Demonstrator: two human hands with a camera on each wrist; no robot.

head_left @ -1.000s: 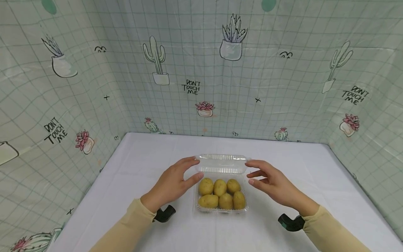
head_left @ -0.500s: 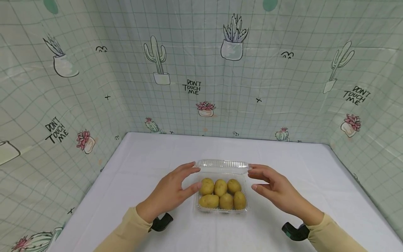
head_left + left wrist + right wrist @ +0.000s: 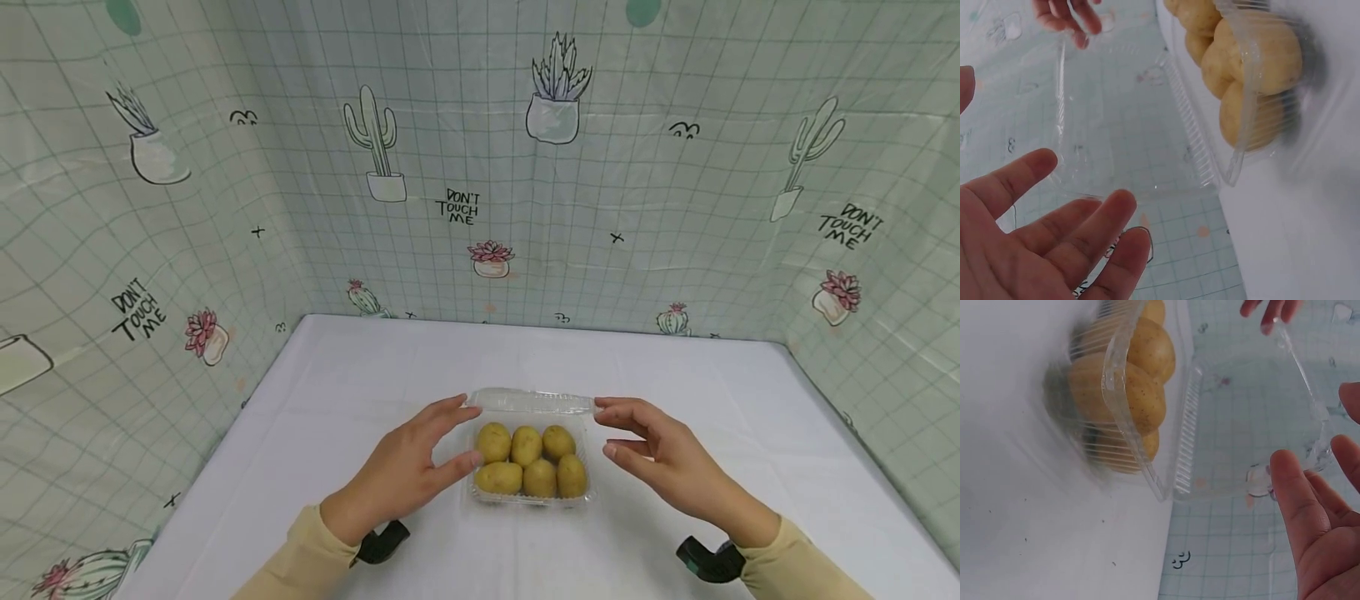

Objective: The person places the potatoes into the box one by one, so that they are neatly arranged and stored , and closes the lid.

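Observation:
A clear plastic food container [image 3: 534,502] holds several yellow potatoes [image 3: 525,447] in two rows. Its hinged lid [image 3: 534,402] stands raised at the far side, steeply tilted over the hinge. My left hand [image 3: 408,462] is at the lid's left corner, fingers spread and lightly bent, fingertips right at the lid's edge. At the opposite corner is my right hand [image 3: 667,457], its fingers extended and the thumb apart. In the left wrist view the see-through lid [image 3: 1122,119] stretches between both hands, its ribbed hinge side next to the potatoes [image 3: 1263,56].
A white cloth [image 3: 360,358] covers the table under the container. Behind and at both sides hangs a green-grey checked curtain [image 3: 465,150] printed with cacti. Black wrist devices [image 3: 384,542] sit below each hand, at the cuffs of beige sleeves.
The lid has swung up on its hinge toward me and looks narrower in the head view. Both hands have moved closer to me along with it; the container and potatoes have stayed put.

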